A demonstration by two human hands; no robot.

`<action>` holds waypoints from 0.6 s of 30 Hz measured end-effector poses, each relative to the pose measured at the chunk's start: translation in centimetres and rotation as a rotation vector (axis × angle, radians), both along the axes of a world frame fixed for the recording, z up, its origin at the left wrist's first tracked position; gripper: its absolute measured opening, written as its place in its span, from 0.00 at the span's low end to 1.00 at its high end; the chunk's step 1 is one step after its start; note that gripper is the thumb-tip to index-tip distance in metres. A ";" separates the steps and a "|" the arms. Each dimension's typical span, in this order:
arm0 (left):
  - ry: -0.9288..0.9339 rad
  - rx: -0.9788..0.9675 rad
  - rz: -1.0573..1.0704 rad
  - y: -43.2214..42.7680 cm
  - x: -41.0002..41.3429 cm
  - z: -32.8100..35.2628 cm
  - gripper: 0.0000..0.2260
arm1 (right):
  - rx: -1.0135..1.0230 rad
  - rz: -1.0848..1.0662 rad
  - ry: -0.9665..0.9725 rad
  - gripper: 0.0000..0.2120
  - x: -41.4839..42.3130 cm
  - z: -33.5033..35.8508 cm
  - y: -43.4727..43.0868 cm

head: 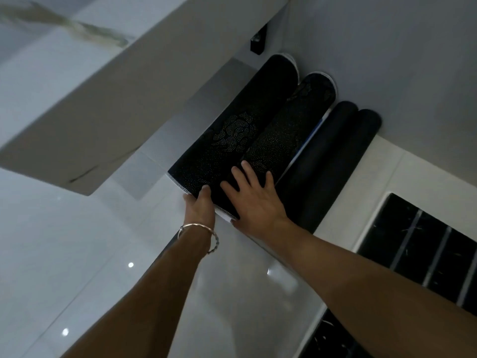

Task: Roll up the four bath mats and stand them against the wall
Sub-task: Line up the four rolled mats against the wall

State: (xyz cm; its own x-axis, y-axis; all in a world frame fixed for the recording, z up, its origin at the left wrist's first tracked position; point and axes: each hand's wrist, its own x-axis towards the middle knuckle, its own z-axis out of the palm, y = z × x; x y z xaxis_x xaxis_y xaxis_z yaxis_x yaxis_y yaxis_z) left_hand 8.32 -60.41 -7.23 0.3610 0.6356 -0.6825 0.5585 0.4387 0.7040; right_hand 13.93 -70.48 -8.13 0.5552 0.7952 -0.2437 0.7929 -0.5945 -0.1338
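Note:
Several dark rolled bath mats stand side by side against the grey wall (387,47). The leftmost roll (232,130) has a dotted flower pattern and a white stitched edge. Beside it stands a second dotted roll (289,125), then two plain dark rolls (322,156) (356,151). My left hand (200,206) grips the near end of the leftmost roll, thumb on top. My right hand (255,197) lies flat with straight, spread fingers across the near ends of the two dotted rolls.
A white counter or ledge (103,86) juts out at the upper left, close to the leftmost roll. A small black fixture (258,41) sits on the wall above the rolls. Glossy white floor tiles (77,241) lie below; dark marble tiles (426,254) are at the right.

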 end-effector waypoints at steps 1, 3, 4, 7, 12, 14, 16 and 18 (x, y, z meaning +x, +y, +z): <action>0.063 0.060 -0.047 -0.3 0.0 0.1 0.20 | -0.003 0.007 0.035 0.42 0.1 0.0 -0.1; 0.211 0.228 -0.104 -1.0 -0.2 -0.2 0.21 | 0.022 0.017 0.153 0.47 0.4 0.3 -0.5; 0.267 0.311 -0.104 -1.4 -0.2 0.1 0.25 | 0.065 0.006 0.226 0.48 0.8 0.5 -0.8; 0.281 0.638 -0.193 -2.0 0.1 1.2 0.34 | 0.244 -0.110 0.290 0.42 2.7 0.9 -2.4; 0.086 1.160 -0.822 -4.7 3.0 2.7 0.33 | 0.239 -0.630 0.111 0.36 6.5 -0.1 -7.7; 0.106 1.125 -1.081 -6.3 4.1 2.5 0.31 | 0.157 -0.824 0.131 0.38 7.2 -0.6 -10.2; 0.153 1.122 -1.209 -7.6 4.6 1.7 0.32 | 0.150 -0.975 0.217 0.41 7.1 -1.0 -12.1; 0.223 1.142 -1.195 -7.9 4.9 0.8 0.36 | 0.315 -1.141 0.473 0.43 6.8 -1.9 -13.1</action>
